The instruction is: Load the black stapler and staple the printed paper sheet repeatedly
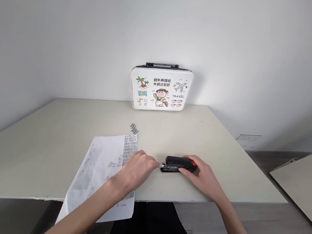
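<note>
A black stapler (177,161) with an orange patch at its rear lies on the table, its nose to the left. My right hand (203,176) is closed around its back end, thumb on the near side and fingers over the far side. At the nose, my left hand (138,169) pinches a small silver metal piece (160,165) that meets the front of the stapler. Most of that piece is hidden by the fingers, so I cannot tell whether it is part of the stapler. Under my left wrist lies a printed paper sheet (97,163).
Several short strips of staples (134,128) lie beyond the paper's top corner. A white case (161,89) with cartoon prints leans against the wall at the back of the pale table (58,132). The paper hangs over the front edge. Another pale surface (306,183) stands at the right.
</note>
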`<action>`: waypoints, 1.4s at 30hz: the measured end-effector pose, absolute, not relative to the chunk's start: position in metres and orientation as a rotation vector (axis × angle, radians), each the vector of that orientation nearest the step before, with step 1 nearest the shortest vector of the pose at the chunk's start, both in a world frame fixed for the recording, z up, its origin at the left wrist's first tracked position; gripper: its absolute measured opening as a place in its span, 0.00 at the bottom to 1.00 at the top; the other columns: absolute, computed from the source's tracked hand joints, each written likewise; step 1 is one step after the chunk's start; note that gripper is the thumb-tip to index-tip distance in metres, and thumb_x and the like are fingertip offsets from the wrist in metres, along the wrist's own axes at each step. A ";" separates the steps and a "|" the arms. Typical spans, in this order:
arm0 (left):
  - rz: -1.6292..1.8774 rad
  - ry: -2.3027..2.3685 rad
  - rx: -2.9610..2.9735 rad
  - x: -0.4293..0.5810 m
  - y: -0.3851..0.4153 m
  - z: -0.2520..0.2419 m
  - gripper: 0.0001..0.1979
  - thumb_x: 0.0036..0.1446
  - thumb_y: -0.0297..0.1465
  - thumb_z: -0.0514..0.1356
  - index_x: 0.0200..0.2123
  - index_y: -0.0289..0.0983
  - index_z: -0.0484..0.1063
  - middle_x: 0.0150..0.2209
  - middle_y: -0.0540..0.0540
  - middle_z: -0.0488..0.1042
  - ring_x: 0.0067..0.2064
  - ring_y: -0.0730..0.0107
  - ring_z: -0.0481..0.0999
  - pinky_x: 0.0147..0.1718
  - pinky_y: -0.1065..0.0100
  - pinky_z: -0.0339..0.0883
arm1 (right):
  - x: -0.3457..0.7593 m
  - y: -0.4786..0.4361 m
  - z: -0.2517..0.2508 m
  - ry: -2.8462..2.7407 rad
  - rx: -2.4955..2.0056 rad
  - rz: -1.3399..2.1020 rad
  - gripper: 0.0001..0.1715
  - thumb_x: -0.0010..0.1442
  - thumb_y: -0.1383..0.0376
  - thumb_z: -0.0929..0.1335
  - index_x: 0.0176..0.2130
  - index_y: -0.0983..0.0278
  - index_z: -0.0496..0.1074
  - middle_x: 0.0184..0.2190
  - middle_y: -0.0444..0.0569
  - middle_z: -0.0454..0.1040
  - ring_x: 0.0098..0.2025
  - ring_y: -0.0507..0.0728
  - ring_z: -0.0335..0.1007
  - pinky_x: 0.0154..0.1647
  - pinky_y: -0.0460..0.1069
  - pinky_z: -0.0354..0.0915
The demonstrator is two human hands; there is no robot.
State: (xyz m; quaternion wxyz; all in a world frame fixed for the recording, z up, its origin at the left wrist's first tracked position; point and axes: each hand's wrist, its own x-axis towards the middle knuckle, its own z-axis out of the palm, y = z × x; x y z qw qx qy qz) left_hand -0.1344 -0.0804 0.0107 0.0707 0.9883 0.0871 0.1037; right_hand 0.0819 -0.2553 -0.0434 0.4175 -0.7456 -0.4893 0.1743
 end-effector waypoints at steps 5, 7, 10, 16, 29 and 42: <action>0.326 0.306 2.960 -0.141 -0.073 0.008 0.12 0.72 0.29 0.57 0.48 0.40 0.82 0.39 0.46 0.85 0.40 0.58 0.84 0.43 0.57 0.73 | 0.082 -0.255 -0.042 -1.234 -1.869 0.427 0.18 0.66 0.49 0.71 0.53 0.51 0.73 0.54 0.45 0.79 0.55 0.62 0.75 0.52 0.55 0.73; 0.331 0.324 2.934 -0.148 -0.064 0.005 0.11 0.71 0.32 0.60 0.51 0.40 0.81 0.43 0.45 0.85 0.43 0.55 0.84 0.44 0.56 0.74 | 0.082 -0.255 -0.043 -1.230 -1.875 0.424 0.18 0.66 0.49 0.71 0.53 0.50 0.73 0.54 0.44 0.79 0.55 0.61 0.75 0.53 0.55 0.72; 0.341 0.233 2.862 -0.156 -0.048 0.001 0.10 0.70 0.34 0.62 0.49 0.40 0.82 0.44 0.46 0.85 0.44 0.56 0.84 0.45 0.58 0.74 | 0.082 -0.255 -0.045 -1.220 -1.878 0.411 0.18 0.66 0.49 0.71 0.53 0.49 0.73 0.54 0.44 0.78 0.56 0.61 0.74 0.55 0.56 0.71; 0.401 0.070 2.738 -0.149 -0.029 -0.006 0.09 0.69 0.36 0.64 0.44 0.40 0.84 0.40 0.46 0.85 0.42 0.60 0.82 0.41 0.62 0.73 | 0.083 -0.257 -0.044 -1.217 -1.830 0.414 0.16 0.66 0.49 0.71 0.52 0.49 0.76 0.54 0.47 0.77 0.55 0.62 0.73 0.53 0.56 0.72; 0.251 -0.022 2.674 -0.095 -0.032 0.002 0.06 0.58 0.35 0.74 0.38 0.42 0.85 0.36 0.48 0.85 0.38 0.65 0.82 0.36 0.69 0.68 | 0.085 -0.257 -0.042 -1.221 -1.801 0.512 0.21 0.66 0.45 0.70 0.52 0.53 0.75 0.51 0.50 0.79 0.48 0.62 0.74 0.43 0.54 0.72; 0.118 0.067 2.517 -0.077 -0.033 0.006 0.12 0.51 0.37 0.77 0.34 0.39 0.81 0.30 0.51 0.82 0.32 0.68 0.80 0.28 0.72 0.61 | 0.087 -0.257 -0.040 -1.260 -1.786 0.523 0.23 0.66 0.44 0.70 0.51 0.55 0.76 0.47 0.48 0.81 0.45 0.61 0.76 0.42 0.52 0.72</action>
